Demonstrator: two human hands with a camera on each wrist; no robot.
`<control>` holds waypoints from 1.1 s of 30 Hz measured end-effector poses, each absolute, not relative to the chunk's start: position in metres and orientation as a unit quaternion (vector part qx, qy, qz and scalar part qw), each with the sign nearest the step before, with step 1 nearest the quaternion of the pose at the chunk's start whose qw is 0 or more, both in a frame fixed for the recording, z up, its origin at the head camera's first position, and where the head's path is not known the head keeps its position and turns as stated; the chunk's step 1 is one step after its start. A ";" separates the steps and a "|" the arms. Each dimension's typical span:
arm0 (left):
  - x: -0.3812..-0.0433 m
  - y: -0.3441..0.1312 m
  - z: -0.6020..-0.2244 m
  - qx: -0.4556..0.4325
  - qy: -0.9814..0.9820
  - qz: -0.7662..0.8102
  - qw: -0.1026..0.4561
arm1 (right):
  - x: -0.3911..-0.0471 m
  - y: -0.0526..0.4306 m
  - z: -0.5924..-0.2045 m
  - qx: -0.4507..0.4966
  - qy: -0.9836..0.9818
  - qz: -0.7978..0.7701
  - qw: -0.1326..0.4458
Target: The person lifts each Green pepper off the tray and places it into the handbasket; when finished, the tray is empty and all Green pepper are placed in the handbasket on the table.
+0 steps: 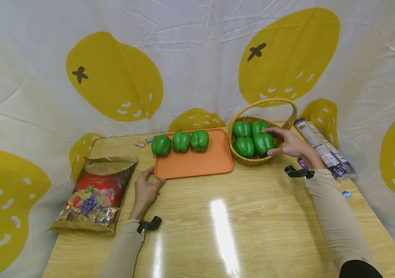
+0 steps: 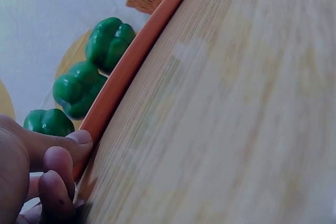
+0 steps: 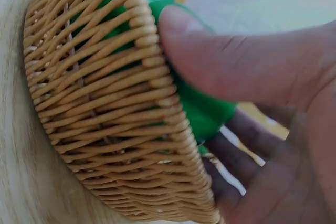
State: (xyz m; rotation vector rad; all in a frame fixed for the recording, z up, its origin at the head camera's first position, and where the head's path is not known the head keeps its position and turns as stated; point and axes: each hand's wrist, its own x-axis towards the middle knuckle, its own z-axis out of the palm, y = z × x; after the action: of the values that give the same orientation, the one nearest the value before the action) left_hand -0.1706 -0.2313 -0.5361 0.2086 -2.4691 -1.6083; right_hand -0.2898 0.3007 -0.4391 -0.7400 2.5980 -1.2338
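Note:
An orange tray (image 1: 197, 164) lies on the table with three green bell peppers (image 1: 181, 141) in a row along its back left. My left hand (image 1: 146, 189) holds the tray's front left corner; in the left wrist view the thumb presses on the tray's rim (image 2: 126, 69). To the tray's right stands a wicker basket (image 1: 249, 161) with a tall handle, holding several green bell peppers. My right hand (image 1: 292, 143) reaches in at its right side and grips the front right pepper (image 1: 263, 144). Close up, thumb and fingers span this pepper (image 3: 202, 111) just over the woven rim.
A red and gold candy bag (image 1: 93, 193) lies at the left. Long plastic packages (image 1: 322, 146) lie along the right edge, near a small blue wrapped sweet (image 1: 346, 194). Small wrapped sweets (image 1: 139, 144) lie behind the tray's left end. A lemon-print cloth (image 1: 197, 58) hangs behind the table.

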 end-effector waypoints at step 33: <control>-0.172 -0.235 -0.538 0.069 -0.821 -0.559 0.088 | -0.296 0.016 -0.452 -0.342 0.733 -0.586 -0.042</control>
State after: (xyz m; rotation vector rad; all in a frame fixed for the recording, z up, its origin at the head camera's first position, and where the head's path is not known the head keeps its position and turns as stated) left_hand -0.1715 -0.2347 -0.5376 0.2044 -2.4449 -1.6643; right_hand -0.2963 0.0164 -0.4524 -1.1046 2.3669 -1.8931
